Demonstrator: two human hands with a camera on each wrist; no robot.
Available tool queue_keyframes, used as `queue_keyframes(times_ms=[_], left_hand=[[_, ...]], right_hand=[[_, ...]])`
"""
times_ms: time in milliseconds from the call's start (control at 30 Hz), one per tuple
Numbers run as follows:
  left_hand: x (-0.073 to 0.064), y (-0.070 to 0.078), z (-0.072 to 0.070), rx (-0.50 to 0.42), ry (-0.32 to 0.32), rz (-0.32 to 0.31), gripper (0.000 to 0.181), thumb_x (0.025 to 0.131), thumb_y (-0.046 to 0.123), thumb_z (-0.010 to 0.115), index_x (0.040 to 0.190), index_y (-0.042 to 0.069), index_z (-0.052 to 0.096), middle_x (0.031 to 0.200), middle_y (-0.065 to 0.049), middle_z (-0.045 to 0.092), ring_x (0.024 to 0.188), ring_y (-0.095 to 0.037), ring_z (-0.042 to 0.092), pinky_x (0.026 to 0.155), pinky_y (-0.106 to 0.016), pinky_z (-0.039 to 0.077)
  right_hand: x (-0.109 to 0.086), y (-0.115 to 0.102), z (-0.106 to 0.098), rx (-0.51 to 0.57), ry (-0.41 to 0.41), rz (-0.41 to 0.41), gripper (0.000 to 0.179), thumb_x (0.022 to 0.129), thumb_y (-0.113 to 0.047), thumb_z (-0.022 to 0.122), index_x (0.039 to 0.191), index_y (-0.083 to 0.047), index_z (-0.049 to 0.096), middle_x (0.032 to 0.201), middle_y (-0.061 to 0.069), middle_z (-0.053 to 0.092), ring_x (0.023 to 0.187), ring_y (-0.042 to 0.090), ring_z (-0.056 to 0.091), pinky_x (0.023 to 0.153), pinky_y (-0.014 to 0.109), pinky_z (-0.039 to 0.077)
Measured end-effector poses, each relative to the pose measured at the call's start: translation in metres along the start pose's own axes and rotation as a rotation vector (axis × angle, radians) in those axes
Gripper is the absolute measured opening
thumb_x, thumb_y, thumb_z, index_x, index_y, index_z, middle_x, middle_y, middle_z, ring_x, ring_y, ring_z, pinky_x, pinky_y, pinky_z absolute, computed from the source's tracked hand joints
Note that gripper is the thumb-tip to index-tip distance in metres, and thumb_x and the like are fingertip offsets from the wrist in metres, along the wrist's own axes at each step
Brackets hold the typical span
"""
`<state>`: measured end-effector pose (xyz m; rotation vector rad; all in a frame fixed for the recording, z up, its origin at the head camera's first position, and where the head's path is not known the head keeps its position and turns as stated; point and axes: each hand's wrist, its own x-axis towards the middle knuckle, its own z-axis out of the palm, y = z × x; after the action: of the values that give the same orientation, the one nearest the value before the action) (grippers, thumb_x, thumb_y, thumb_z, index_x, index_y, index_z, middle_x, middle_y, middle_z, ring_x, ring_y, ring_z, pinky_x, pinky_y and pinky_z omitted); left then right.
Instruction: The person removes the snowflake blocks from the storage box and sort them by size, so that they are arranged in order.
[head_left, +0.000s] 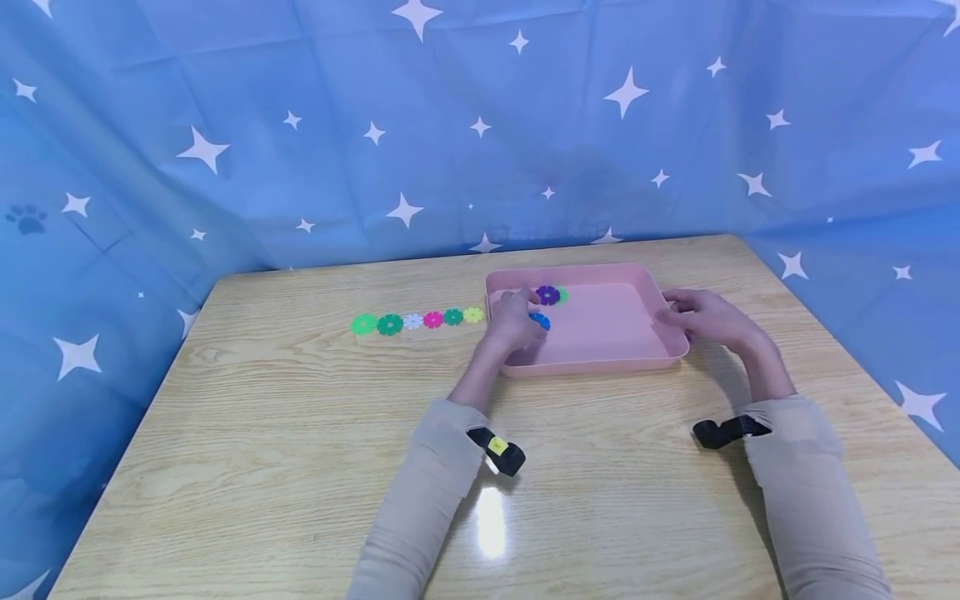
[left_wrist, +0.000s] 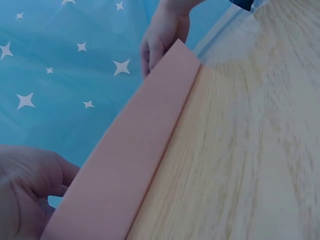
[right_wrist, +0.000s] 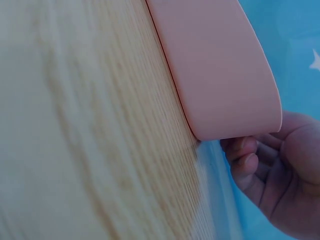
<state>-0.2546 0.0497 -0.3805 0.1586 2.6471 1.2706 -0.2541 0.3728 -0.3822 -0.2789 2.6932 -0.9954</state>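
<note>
A shallow pink tray (head_left: 592, 365) lies on the table. My left hand (head_left: 513, 321) reaches over its front wall into the left end, fingers spread beside the discs. By the index finger lies a purple notched plastic disc (head_left: 547, 296), overlapping a light green disc (head_left: 563, 296). A blue disc (head_left: 540, 320) shows by the thumb, partly hidden by the hand. At the right end, my right hand (head_left: 705, 317) holds the tray's side wall, thumb over the rim and fingers outside. In the right wrist view, those curled fingers (right_wrist: 245, 162) sit against the pink wall.
Left of the tray, a row of several notched discs runs along the wooden table (head_left: 300, 433), from a bright green disc (head_left: 363, 324) to a yellow disc (head_left: 473, 314) close by the tray's left wall. A blue star-patterned curtain (head_left: 337, 125) hangs behind the table.
</note>
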Motion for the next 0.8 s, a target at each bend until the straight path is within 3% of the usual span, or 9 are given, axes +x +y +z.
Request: queue_keyframes(times_ms=[300, 533, 667, 800], left_hand=[[0.007, -0.004, 0.009, -0.026, 0.014, 0.005, 0.039, 0.086, 0.009, 0.080, 0.122, 0.004, 0.064, 0.116, -0.007, 0.058, 0.106, -0.020, 0.051, 0.095, -0.031, 0.049], [0.009, -0.006, 0.011, -0.042, 0.000, 0.006, 0.028, 0.085, 0.009, 0.082, 0.104, 0.008, 0.061, 0.098, -0.004, 0.058, 0.093, -0.019, 0.054, 0.077, -0.027, 0.050], [0.009, -0.004, 0.012, -0.088, 0.006, -0.013, 0.021, 0.091, 0.009, 0.076, 0.104, 0.011, 0.059, 0.091, -0.004, 0.061, 0.083, -0.018, 0.057, 0.070, -0.025, 0.049], [0.007, -0.004, 0.010, -0.124, 0.011, 0.013, 0.015, 0.096, 0.009, 0.069, 0.107, 0.011, 0.060, 0.089, -0.004, 0.060, 0.078, -0.017, 0.056, 0.065, -0.023, 0.047]], right_hand=[[0.003, 0.006, 0.000, 0.001, 0.005, -0.001, 0.058, 0.105, -0.027, 0.056, 0.148, 0.008, 0.039, 0.113, 0.021, 0.064, 0.082, 0.018, 0.059, 0.069, 0.029, 0.051], [0.000, 0.003, -0.001, 0.023, 0.007, -0.016, 0.056, 0.105, -0.027, 0.057, 0.147, 0.007, 0.042, 0.109, 0.020, 0.064, 0.078, 0.016, 0.058, 0.067, 0.030, 0.050], [-0.002, 0.000, 0.000, 0.042, 0.003, -0.023, 0.055, 0.105, -0.025, 0.057, 0.146, 0.007, 0.042, 0.107, 0.019, 0.064, 0.076, 0.015, 0.058, 0.066, 0.030, 0.051], [-0.003, -0.001, 0.000, 0.045, -0.002, -0.026, 0.056, 0.105, -0.026, 0.057, 0.147, 0.007, 0.041, 0.107, 0.019, 0.063, 0.077, 0.017, 0.058, 0.066, 0.031, 0.051]])
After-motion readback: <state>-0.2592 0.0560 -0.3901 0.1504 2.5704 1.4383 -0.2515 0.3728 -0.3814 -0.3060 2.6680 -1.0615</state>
